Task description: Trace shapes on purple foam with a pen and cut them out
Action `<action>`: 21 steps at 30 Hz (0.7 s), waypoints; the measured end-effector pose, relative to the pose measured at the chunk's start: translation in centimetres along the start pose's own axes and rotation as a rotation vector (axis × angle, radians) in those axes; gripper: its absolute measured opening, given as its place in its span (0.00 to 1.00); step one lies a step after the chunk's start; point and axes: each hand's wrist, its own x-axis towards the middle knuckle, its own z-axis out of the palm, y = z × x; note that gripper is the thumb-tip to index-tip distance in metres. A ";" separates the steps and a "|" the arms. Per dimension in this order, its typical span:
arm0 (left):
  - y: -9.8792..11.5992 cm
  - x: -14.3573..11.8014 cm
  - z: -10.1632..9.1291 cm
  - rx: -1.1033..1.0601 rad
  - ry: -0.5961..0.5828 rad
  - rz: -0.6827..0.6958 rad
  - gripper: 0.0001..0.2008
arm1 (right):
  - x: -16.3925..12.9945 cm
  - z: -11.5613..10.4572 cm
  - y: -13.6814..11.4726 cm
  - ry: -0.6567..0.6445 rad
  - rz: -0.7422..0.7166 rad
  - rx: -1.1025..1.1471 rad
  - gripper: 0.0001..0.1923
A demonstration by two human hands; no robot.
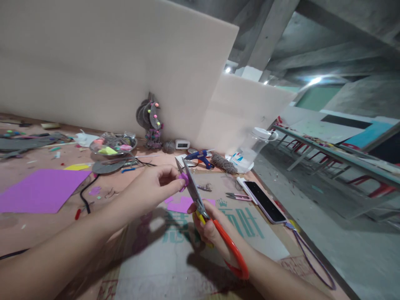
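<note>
Two hands meet at the centre of the frame, raised above the bench. My left hand comes in from the lower left and pinches a small purple foam piece between thumb and forefinger; the fingers are closed narrowly on it, the remaining ones curled behind. My right hand comes in from the lower right and grips the scissors by their red-orange handle loop, fingers wrapped through and around it.

The governing relation: the purple foam piece sits directly at the blades, touching them on their left side, just past the left fingertips. The blades' long axis runs from the right hand up and to the left, toward the upper centre of the frame, tips above the foam piece. The blades appear nearly closed; I cannot tell the exact gap. The left hand is the nearer to the piece, being in contact with it; the right reaches it only through the blades.

Below the hands, a purple offcut lies on printed cardboard. Further purple sheet lies at the left edge. A phone rests to the right, a blue glue gun behind, well apart from both hands.
</note>
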 end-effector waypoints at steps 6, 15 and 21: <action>0.3 -0.1 0.2 -0.066 0.027 0.040 0.11 | 0.0 0.2 -0.3 -0.050 -0.024 0.069 0.33; -0.4 -0.5 1.1 -0.018 0.041 0.064 0.10 | -0.1 0.4 0.1 -0.022 -0.031 0.071 0.31; -0.2 -0.4 1.2 -0.059 0.050 0.090 0.10 | -0.2 0.5 0.1 -0.011 -0.030 0.066 0.32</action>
